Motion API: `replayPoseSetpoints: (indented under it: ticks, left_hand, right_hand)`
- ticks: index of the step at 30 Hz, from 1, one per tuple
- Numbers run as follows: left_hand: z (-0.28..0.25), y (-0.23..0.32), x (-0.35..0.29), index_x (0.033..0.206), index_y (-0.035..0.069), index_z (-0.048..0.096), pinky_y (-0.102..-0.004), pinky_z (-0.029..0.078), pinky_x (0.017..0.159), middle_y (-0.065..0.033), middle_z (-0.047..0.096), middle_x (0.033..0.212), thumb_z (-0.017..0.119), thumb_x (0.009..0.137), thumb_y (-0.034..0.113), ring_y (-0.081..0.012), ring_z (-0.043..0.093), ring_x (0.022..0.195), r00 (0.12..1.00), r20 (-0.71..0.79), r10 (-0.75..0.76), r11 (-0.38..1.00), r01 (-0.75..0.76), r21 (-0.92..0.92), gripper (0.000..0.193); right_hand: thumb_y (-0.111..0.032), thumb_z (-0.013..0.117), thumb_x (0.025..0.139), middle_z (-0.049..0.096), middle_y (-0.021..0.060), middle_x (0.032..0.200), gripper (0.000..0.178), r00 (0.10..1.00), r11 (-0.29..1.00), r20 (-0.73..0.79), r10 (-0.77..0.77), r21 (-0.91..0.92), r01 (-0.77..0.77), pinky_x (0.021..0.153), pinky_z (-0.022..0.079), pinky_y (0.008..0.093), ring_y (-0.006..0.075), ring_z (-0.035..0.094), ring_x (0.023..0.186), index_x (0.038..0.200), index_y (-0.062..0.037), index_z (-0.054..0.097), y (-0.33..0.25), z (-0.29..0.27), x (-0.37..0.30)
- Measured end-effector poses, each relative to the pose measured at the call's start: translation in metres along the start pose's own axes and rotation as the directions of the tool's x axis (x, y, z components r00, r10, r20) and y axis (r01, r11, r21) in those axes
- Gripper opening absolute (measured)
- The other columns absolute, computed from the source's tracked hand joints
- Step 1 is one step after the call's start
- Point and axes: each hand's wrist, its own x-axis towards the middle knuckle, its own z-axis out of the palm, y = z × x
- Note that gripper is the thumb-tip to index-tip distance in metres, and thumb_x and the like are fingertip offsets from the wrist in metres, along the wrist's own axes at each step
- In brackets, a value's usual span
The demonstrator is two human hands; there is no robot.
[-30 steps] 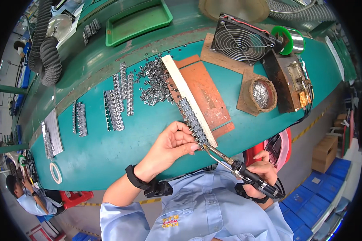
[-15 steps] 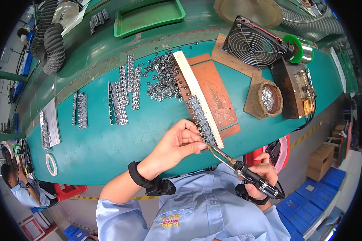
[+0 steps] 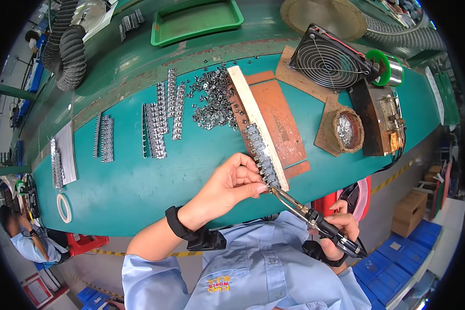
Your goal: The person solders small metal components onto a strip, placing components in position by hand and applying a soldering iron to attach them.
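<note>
My right hand (image 3: 344, 227) is wrapped round the black handle of a soldering iron (image 3: 315, 219) with a metal tube fixed along its front. The tip of the iron meets the near end of a row of small dark and silver components (image 3: 262, 155). The row lies along the left side of a long pale wooden strip (image 3: 250, 103). Thumb and fingers of my left hand (image 3: 227, 183) are pinched at that same near end, right beside the tip. Whatever sits between the fingertips is too small to make out.
Loose metal clips (image 3: 214, 98) lie heaped left of a reddish-brown board (image 3: 279, 119). Finished-looking component rows (image 3: 155, 129) stand farther left. At right are a fan (image 3: 328, 57), a solder spool (image 3: 392, 70), a round pot (image 3: 349, 129) and a metal box (image 3: 372, 121). A green tray (image 3: 196, 23) sits behind.
The whole view has shifted slightly, with the bench sitting a little farther right. Both hands and the iron stay at the near end of the row, with hardly any movement.
</note>
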Motion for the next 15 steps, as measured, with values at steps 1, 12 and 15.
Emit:
replayPoseSetpoints:
  ticks: [1, 12, 15]
  left_hand:
    - [-0.0002, -0.0003, -0.0001, 0.096, 0.004, 0.041, -0.0238, 0.047, 0.071, -0.0066, 0.059, 0.084, 0.059, 0.081, -0.002, -0.0112, 0.058, 0.08, 1.0, 0.001, 0.001, 1.0, -0.001, -0.003, 0.024]
    - [-0.0009, -0.0018, -0.0004, 0.095, 0.005, 0.04, -0.0241, 0.047, 0.07, -0.0068, 0.059, 0.084, 0.058, 0.081, -0.003, -0.011, 0.058, 0.08, 1.0, -0.004, 0.001, 1.0, -0.001, -0.01, 0.025]
    - [-0.0019, -0.0024, -0.0002, 0.096, 0.005, 0.041, -0.0241, 0.047, 0.07, -0.007, 0.059, 0.085, 0.058, 0.081, -0.003, -0.0112, 0.058, 0.08, 1.0, 0.004, 0.004, 1.0, -0.004, -0.005, 0.025]
  right_hand:
    - [-0.028, 0.069, 0.07, 0.065, 0.0052, 0.063, 0.038, 1.0, 1.0, 0.001, -0.001, 0.0, 0.001, 0.083, 0.033, 0.0352, 0.0146, 0.064, 0.06, 0.091, -0.003, 0.051, -0.0003, 0.0006, -0.0004]
    - [-0.038, 0.066, 0.073, 0.063, 0.0056, 0.056, 0.044, 0.995, 0.995, 0.023, 0.095, 0.016, -0.095, 0.088, 0.026, 0.037, 0.0138, 0.05, 0.068, 0.09, -0.001, 0.049, -0.0022, 0.0035, -0.0022]
    - [-0.032, 0.068, 0.071, 0.064, 0.0068, 0.066, 0.042, 0.999, 0.999, 0.014, 0.03, 0.034, -0.031, 0.082, 0.033, 0.0345, 0.0136, 0.057, 0.064, 0.094, -0.0021, 0.049, 0.0056, 0.0015, -0.004]
